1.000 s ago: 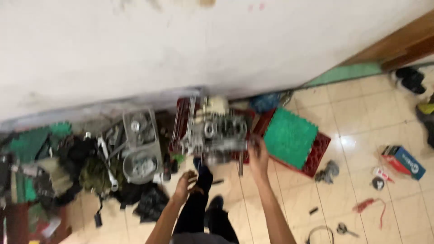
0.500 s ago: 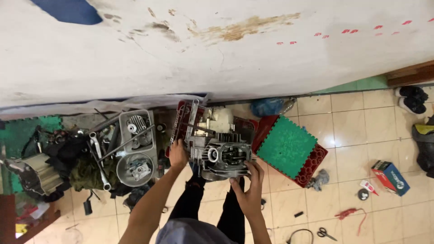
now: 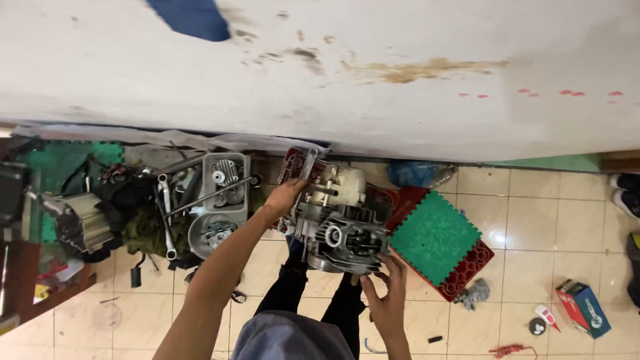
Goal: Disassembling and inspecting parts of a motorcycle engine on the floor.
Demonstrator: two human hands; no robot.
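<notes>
A grey metal motorcycle engine with a finned cylinder head sits on a red plastic crate against the white wall. My left hand rests on the engine's upper left side, fingers curled on the casing. My right hand touches the lower right edge of the finned head, fingers spread. My legs in dark trousers stand directly below the engine.
A grey tray of engine parts and long wrenches lies to the left, beside rags and another engine part. A green mat on a red crate lies at the right. A red and blue box and small tools lie on the tiled floor.
The view has tilted up the wall. My left hand rose from the floor side onto the engine's upper left. My right hand dropped from the engine's right side to its lower edge.
</notes>
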